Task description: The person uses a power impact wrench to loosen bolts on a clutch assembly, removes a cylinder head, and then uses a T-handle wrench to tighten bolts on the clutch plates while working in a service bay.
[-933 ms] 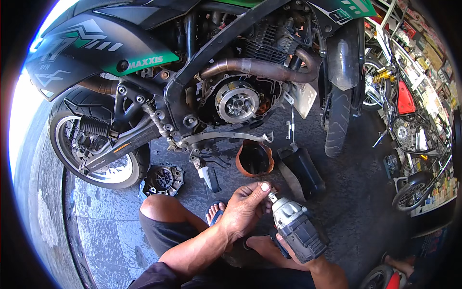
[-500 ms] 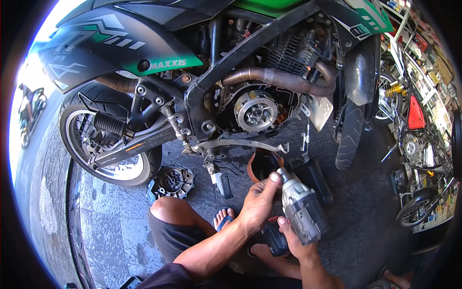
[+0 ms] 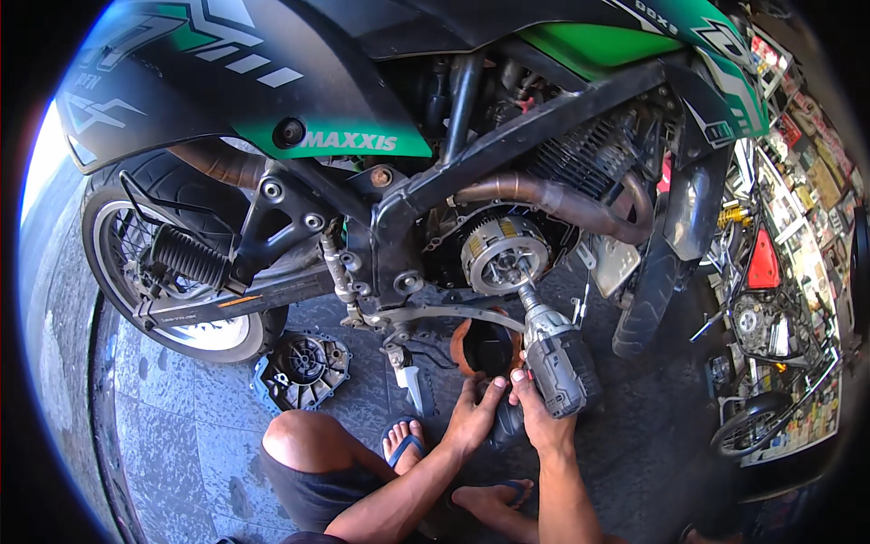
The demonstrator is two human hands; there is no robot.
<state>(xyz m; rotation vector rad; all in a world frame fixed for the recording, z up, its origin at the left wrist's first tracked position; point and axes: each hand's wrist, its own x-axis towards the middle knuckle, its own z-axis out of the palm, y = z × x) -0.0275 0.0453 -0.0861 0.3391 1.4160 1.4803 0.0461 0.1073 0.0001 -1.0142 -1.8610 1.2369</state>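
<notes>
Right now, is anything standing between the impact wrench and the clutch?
Nothing visible does: the impact wrench in your right hand has its tip at the clutch, with the curved silver lever passing lower down.

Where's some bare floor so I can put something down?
There looks to be room on the tiled floor left of the round metal cover and the bent knee, and on the dark patch between the power wrench and the motorcycle at far right. It's crowded in the middle, where the left hand, right hand, wrench and orange bowl are close together.
</notes>
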